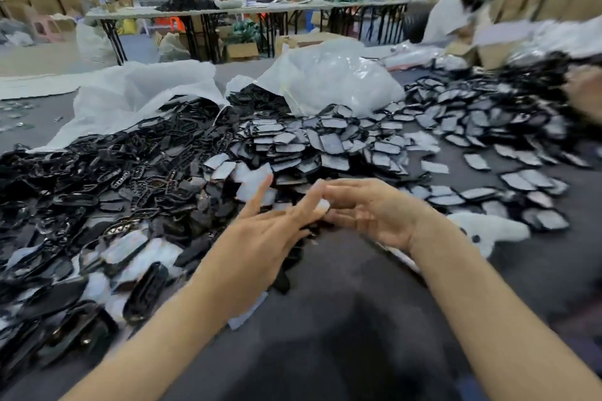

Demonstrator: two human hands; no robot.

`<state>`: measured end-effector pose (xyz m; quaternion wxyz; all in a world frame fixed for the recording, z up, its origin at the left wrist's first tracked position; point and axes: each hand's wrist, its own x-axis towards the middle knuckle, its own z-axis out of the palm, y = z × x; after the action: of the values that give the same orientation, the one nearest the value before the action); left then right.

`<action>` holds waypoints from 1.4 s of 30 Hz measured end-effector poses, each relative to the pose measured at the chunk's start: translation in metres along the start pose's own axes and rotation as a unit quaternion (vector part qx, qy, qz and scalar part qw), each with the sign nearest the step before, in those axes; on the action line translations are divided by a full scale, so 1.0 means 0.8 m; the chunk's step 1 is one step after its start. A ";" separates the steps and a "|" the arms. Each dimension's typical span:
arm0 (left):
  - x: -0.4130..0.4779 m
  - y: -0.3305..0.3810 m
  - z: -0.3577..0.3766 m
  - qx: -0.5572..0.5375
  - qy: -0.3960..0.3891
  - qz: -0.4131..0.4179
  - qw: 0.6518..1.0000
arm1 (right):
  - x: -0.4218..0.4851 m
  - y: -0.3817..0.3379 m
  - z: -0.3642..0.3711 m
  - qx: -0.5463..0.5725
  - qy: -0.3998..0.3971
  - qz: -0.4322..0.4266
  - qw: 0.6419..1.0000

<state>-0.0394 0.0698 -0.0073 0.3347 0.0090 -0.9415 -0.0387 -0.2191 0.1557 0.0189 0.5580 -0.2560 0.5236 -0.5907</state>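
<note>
Low in the frame is the dark grey cloth table (342, 286). At the middle, the left hand (267, 234) spreads straight fingers. The right hand (368, 208) pinches a small white flat piece (322, 205), too blurry to tell which way it points. Behind is a heap of black plastic pieces (114, 179).

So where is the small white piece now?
Head view, centre: the small white piece sits where the left hand and right hand meet fingertips, just in front of the grey-faced pile.
</note>
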 end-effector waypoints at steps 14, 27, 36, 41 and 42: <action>0.150 0.049 0.127 0.100 -0.170 0.131 0.972 | -0.039 -0.067 -0.141 -0.426 0.292 0.000 0.856; 0.295 0.020 0.252 0.077 -0.227 0.095 0.966 | 0.030 -0.121 -0.264 -0.547 0.402 0.046 0.733; 0.288 0.007 0.272 -0.053 -0.265 0.006 0.963 | 0.051 -0.099 -0.293 -0.648 0.375 0.118 0.652; 0.225 -0.032 0.185 -0.085 -0.201 -0.034 0.975 | 0.025 -0.109 -0.251 -0.627 0.429 0.004 0.651; 0.204 -0.050 0.158 -0.074 -0.183 -0.065 0.978 | 0.018 -0.112 -0.226 -0.604 0.430 -0.063 0.668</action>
<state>-0.2465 0.0311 -0.0053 0.1532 0.0377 -0.9787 -0.1312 -0.4181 0.1868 0.0377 -0.0447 -0.2870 0.9304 -0.2238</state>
